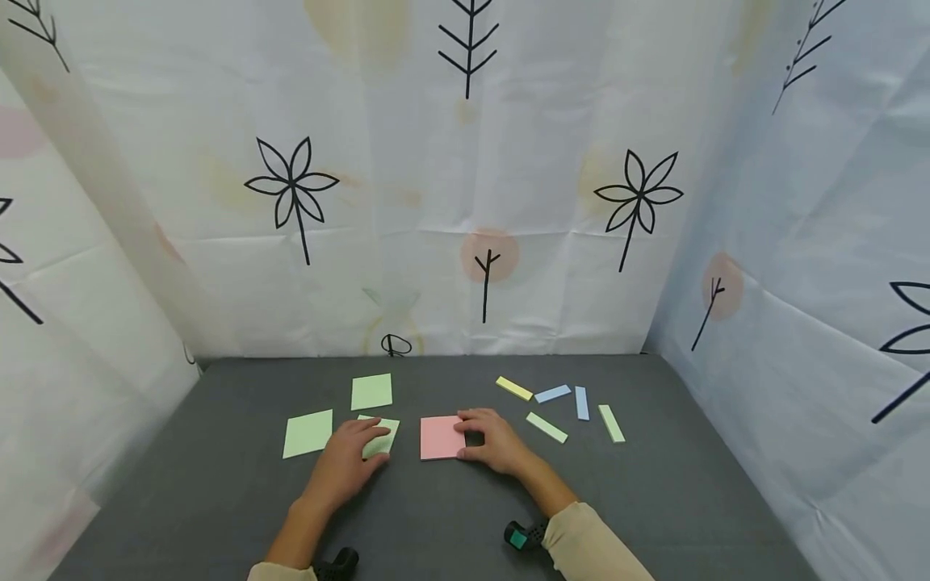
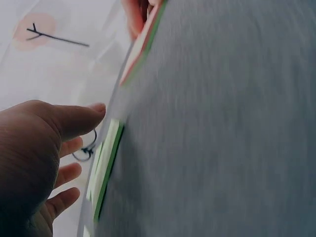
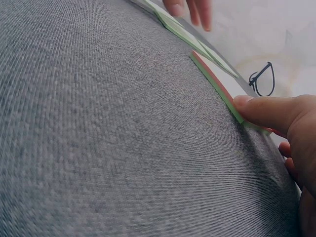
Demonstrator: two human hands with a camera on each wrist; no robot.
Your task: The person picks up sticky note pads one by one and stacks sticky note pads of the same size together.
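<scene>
My right hand [image 1: 497,440] holds the right side of a square pink sticky note pad [image 1: 439,438], thumb at its near corner and fingers toward the far one. From the right wrist view, a green layer [image 3: 217,88] shows beneath the pad's pink layer. Over a pale green sticky note pad [image 1: 381,440] hovers my left hand [image 1: 349,464], covering part of it. In the left wrist view its thumb and fingers are spread apart, with nothing between them, beside the green pad [image 2: 106,168].
Two more green square notes [image 1: 308,433] [image 1: 371,391] lie left of and behind the left hand. Several narrow strips lie to the right: a yellow one [image 1: 514,388], blue ones [image 1: 553,394] and green ones [image 1: 612,424]. Patterned white curtains [image 1: 407,274] enclose the grey table [image 1: 436,524].
</scene>
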